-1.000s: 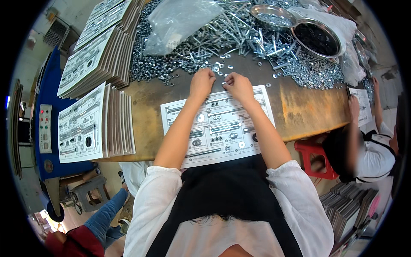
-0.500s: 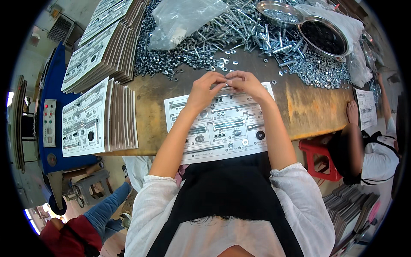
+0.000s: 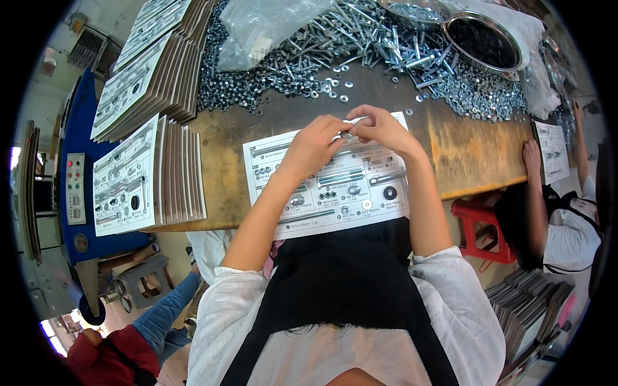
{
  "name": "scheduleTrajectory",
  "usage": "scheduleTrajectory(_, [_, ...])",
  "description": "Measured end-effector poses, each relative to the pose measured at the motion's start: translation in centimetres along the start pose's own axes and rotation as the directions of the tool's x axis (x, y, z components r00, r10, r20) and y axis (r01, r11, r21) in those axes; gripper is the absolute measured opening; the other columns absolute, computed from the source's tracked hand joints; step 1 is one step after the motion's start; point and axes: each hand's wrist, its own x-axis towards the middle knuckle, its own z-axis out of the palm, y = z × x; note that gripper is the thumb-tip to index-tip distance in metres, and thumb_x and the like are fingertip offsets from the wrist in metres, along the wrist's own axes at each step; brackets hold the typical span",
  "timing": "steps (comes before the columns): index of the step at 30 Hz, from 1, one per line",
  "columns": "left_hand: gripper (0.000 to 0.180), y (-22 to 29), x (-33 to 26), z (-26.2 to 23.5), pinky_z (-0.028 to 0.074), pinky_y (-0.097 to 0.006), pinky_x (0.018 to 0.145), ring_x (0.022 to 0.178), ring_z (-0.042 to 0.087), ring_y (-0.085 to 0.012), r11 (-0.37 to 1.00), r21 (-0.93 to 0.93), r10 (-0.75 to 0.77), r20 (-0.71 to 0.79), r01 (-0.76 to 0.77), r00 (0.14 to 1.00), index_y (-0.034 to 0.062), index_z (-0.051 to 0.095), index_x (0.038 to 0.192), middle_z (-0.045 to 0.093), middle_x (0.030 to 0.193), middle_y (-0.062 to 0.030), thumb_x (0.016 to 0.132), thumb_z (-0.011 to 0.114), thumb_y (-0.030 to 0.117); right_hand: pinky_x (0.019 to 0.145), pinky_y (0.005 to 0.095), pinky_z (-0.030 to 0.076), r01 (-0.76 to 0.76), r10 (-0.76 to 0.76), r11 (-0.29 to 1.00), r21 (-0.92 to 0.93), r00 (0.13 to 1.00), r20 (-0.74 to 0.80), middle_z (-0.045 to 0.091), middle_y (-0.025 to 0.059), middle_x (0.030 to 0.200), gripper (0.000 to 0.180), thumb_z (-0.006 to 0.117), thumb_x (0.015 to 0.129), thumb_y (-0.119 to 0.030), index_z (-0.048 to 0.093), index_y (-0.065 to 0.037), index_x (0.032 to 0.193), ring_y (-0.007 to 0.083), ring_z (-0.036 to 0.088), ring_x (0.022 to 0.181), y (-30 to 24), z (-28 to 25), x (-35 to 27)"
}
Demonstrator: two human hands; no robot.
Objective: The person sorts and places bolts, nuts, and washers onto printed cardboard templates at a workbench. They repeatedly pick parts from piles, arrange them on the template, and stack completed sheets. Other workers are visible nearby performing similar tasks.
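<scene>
A white printed card [image 3: 386, 170] with pictures of fasteners and several real nuts, washers and bolts on it lies at the table's front edge. Over its upper part, my left hand [image 3: 315, 147] and my right hand [image 3: 385, 132] meet with fingertips pinched together. Between them shows a small metal piece [image 3: 346, 135], perhaps a nut or washer; my fingers cover most of it, so its kind is unclear. Both hands seem to touch it. Loose washers [image 3: 344, 98] lie on the table just beyond my hands.
Heaps of dark nuts [image 3: 238, 90], bolts [image 3: 380, 35] and small silvery hardware [image 3: 473, 96] cover the far table. A plastic bag [image 3: 270, 29] and a bowl of black pieces [image 3: 483, 42] lie there too. Stacked cards [image 3: 125, 177] stand left. Another person's arm [image 3: 531, 167] is at right.
My pinched hands have come slightly nearer to me over the card, and more of the small metal piece shows. The whole view has shifted a little.
</scene>
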Motion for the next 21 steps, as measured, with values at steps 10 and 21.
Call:
scheduleTrajectory(10, [0.018, 1.0, 0.5, 4.8, 0.048, -0.038, 0.072, 0.085, 0.060, -0.0243, 0.985, 0.166, 0.053, -0.046, -0.045, 0.998, 0.0108, 0.068, 0.093, 0.061, 0.089, -0.0041, 0.079, 0.076, 0.018, 0.072, 0.0223, 0.051, 0.103, -0.079, 0.994, 0.043, 0.921, -0.380, 0.073, 0.0060, 0.098, 0.033, 0.064, 0.093, -0.009, 0.061, -0.003, 0.125, 0.0071, 0.061, 0.076, 3.4, -4.5, -4.2])
scheduleTrajectory(21, [0.027, 1.2, 4.7, 11.3, 0.044, -0.037, 0.077, 0.090, 0.058, -0.0244, 0.922, 0.388, -0.016, 0.010, 0.011, 1.000, 0.0058, 0.063, 0.094, 0.055, 0.095, -0.0077, 0.075, 0.077, 0.020, 0.072, 0.0199, 0.049, 0.146, 0.037, 0.949, 0.281, 0.830, -0.556, 0.071, 0.0053, 0.100, 0.024, 0.058, 0.099, -0.009, 0.063, -0.001, 0.121, 0.0066, 0.059, 0.079, 8.2, -7.0, -9.0])
